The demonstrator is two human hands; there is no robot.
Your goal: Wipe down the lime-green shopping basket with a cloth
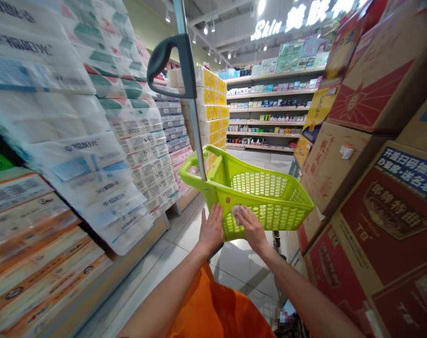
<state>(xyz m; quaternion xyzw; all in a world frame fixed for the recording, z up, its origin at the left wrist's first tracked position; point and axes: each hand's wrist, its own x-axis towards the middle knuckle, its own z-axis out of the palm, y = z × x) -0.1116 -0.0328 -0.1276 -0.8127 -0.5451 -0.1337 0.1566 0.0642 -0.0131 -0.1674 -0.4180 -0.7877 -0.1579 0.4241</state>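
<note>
A lime-green plastic shopping basket [270,206] stands in front of me with its side turned towards me. From its left end rises a metal pole with a dark grey loop handle [190,65]. My left hand [211,229] lies against the basket's left corner, fingers stretched out and thumb apart. In my right hand [252,227] is a crumpled whitish cloth [237,214], pressed to the basket's side under the fingers. Just left of the cloth a small brown sticker [228,200] shows on the green plastic.
Stacked packs of tissue paper [94,155] line the left side on a low platform. Tall piles of cardboard cartons [368,211] crowd close on the right. At the far end are shelves [270,112] of small boxed goods. Pale floor tiles [188,227] run between them.
</note>
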